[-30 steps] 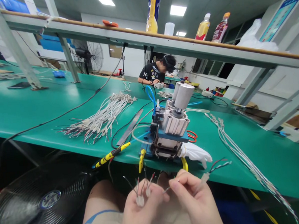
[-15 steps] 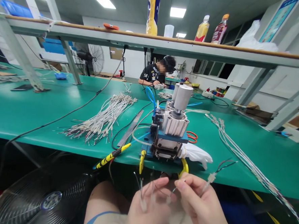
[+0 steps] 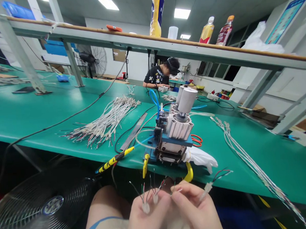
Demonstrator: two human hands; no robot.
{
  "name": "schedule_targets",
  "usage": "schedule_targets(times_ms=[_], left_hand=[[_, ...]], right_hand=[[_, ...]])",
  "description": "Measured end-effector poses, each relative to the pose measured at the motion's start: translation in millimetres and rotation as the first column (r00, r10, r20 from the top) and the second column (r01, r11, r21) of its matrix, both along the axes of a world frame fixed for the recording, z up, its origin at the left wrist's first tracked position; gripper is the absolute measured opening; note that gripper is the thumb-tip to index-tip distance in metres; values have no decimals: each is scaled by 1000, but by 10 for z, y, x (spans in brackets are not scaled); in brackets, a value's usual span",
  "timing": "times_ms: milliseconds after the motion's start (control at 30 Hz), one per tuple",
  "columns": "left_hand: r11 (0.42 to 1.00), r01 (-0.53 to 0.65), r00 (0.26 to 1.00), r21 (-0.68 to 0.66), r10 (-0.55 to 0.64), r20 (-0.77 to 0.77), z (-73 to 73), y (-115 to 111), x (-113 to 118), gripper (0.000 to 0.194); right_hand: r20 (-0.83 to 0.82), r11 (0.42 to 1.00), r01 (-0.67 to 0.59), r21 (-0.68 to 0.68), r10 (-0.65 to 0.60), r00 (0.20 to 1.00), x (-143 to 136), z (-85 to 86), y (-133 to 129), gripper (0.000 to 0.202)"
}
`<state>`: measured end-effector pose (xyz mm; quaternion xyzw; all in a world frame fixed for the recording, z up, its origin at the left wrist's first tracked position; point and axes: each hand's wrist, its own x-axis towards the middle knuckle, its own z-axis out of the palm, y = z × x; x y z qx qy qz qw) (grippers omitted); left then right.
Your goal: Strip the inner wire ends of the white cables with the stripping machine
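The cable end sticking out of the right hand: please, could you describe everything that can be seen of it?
The cable end carries a pale, blocky, slightly translucent piece that looks like plastic. Beyond it, thin loose wires spread out, some dark, one reddish, with pale tips. It slants up and to the right from the right hand, which holds it, seen against the green table.
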<state>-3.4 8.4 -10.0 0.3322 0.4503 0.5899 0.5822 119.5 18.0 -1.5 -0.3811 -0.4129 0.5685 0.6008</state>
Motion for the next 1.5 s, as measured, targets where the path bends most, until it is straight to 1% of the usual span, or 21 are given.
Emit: schedule_targets(times_ms=[100, 233, 300, 433, 567, 633, 767, 867, 967, 1033, 1133, 1233, 1300, 1400, 1433, 1500], left_hand=[[1000, 13, 1000, -9, -13, 1, 36, 1, 2, 48], [999, -47, 995, -26, 49, 82, 59, -14, 33, 47], [998, -48, 994, -39, 52, 98, 19, -24, 35, 46], [997, -41, 991, -65, 49, 127, -114, -36, 17, 42], [998, -19, 985, -64, 29, 172, -230, -10, 33, 43], [997, -17, 984, -75, 30, 176, -281, 20, 56, 46], [995, -16, 985, -95, 32, 170, -363, 63, 80, 52], [996, -1, 984, -94, 18, 177, -405, 54, 72, 49], [993, -28, 985, -114, 47, 166, -447, 35, 69, 48], [990, -69, 986, -127, 87, 142, -471, 35, 75, 49], [990, -76, 991, -119, 89, 105, -476, 54, 75, 49], [995, -18, 996, -99, 27, 84, -450, 75, 61, 48], [996, 16, 997, -91, -8, 81, -432, 81, 51, 47], [996, -1, 996, -94, 9, 85, -414, 81, 40, 48], [995, 10, 996, -94, -2, 85, -407, 79, 37, 50], [994, 67, 994, -85, -59, 92, -385, 75, 29, 55]], right_hand=[[0, 1000, -6, 2, 6, 1000, -20, -21, -23, 15], [51, 1000, 9, 6, -9, 999, -28, -48, -41, 18], [25, 1000, 8, -5, -7, 1000, -40, -70, -37, 18], [-63, 1000, -14, -17, 13, 998, -67, -97, -15, 16], [-57, 995, -8, 96, 13, 998, -60, -77, -3, 10], [-62, 993, -13, 119, 20, 998, -55, -71, -6, 8], [-121, 997, -49, 54, 56, 991, -66, -105, -16, 11], [-147, 997, -73, 16, 75, 986, -74, -128, -18, 13], [-139, 997, -79, 14, 81, 987, -68, -124, -13, 17], [-128, 996, -90, 2, 89, 988, -58, -120, -9, 20], [-124, 994, -102, -39, 96, 988, -41, -120, -4, 22], [-118, 994, -93, -55, 86, 989, -27, -100, 2, 24], [-112, 995, -88, -48, 82, 990, -23, -72, 7, 24], [-100, 996, -80, -27, 77, 992, -20, -30, 14, 21], [-87, 997, -73, -17, 71, 994, -16, -21, 16, 19], [-35, 999, -41, 8, 41, 999, -1, -11, 20, 16]])
